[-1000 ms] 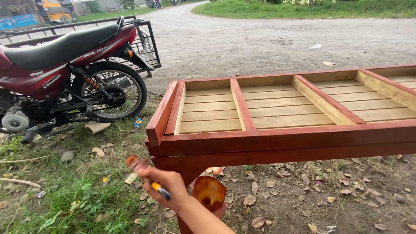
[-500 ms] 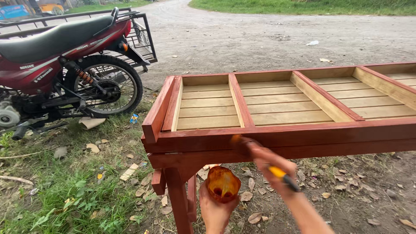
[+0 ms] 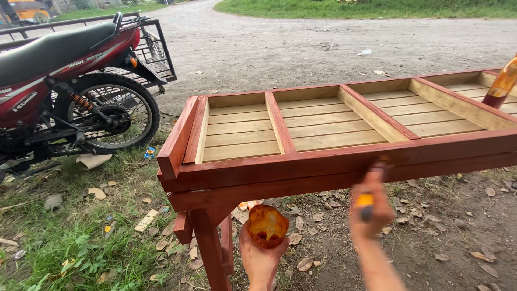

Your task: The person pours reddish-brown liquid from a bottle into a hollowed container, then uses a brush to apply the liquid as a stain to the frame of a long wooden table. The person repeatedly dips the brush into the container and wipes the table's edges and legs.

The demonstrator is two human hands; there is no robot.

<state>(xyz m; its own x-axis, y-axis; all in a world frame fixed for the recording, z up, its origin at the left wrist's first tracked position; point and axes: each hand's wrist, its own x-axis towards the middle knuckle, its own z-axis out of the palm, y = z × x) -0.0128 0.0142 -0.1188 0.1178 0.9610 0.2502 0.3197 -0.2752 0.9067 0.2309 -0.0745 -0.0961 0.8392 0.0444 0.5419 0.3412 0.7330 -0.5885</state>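
Note:
A long wooden table frame [image 3: 344, 156] stands outdoors, its rails stained red-brown and its inner slats [image 3: 242, 132] bare pale wood. My left hand [image 3: 258, 256] holds a small stain-smeared cup [image 3: 266, 225] below the front rail, near the left leg [image 3: 207, 248]. My right hand [image 3: 369, 210], blurred with motion, grips a paintbrush [image 3: 371, 186] with a yellow-banded handle; its bristles touch the front rail's face. A bottle with red-brown liquid [image 3: 501, 86] stands on the frame at the far right.
A red motorcycle [image 3: 64, 86] with a side rack [image 3: 151, 48] is parked at the left on grass. Dry leaves and scraps litter the ground under the frame. A gravel road [image 3: 301, 48] runs behind, with grass beyond.
My right hand has swung the brush from the left, near the cup, up and rightward onto the front rail. The cup has stayed low in my left hand. The view has shifted right.

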